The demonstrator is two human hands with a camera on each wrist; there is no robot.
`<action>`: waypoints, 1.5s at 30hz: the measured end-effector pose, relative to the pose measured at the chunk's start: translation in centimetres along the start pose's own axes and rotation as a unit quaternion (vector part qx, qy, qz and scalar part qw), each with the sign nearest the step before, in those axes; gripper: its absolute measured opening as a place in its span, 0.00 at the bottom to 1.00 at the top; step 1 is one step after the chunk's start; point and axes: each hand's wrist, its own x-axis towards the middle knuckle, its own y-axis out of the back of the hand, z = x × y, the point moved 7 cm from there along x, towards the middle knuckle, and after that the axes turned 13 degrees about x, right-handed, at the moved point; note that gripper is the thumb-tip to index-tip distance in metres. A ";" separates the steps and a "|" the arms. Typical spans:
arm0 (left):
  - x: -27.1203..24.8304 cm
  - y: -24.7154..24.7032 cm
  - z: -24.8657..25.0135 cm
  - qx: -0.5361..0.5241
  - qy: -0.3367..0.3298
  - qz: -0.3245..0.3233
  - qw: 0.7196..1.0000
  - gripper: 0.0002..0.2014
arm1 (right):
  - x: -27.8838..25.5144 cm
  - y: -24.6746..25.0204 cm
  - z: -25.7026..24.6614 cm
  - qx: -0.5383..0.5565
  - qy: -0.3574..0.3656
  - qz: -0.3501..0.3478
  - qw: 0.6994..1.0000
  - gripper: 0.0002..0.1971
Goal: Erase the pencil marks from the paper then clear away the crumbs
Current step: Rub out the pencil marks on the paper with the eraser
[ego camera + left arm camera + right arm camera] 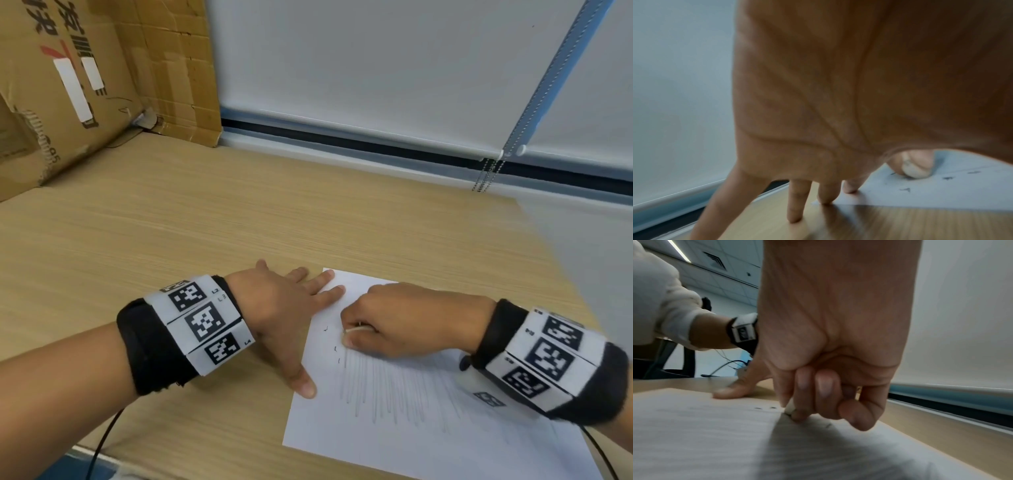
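Right hand [407, 318] fingers curled around eraser [356, 329] on paper [394, 411].

Left hand [849, 97] spread, fingertips [826, 199] pressing paper [941, 194] corner on table [900, 224]; dark crumbs [905, 189] nearby.

White paper [394, 435] flat on desk, pencil lines [387, 387], small eraser [354, 329]

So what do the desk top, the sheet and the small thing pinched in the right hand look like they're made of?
Desk top: wood-grain finish, matt, fine straight streaks; probably laminate rather than solid wood, though the pictures leave that open.
Sheet: thin white paper, matt, lying flat, with grey pencil strokes.
Eraser, pinched by the right hand: pale, off-white, likely rubber or vinyl; mostly hidden.
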 end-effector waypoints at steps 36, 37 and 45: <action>0.0 0.0 0.2 -0.010 -0.005 -0.005 1.000 0.71 | -2.0 -1.5 -3.8 -0.029 0.049 -0.051 0.997 0.17; 0.0 0.1 0.2 -0.009 -0.004 -0.005 1.000 0.71 | -1.9 -1.3 -3.8 -0.029 0.044 -0.055 0.997 0.17; -0.1 0.3 0.3 -0.004 -0.002 -0.007 1.000 0.70 | -2.4 -2.0 -4.6 -0.017 0.063 -0.064 0.996 0.16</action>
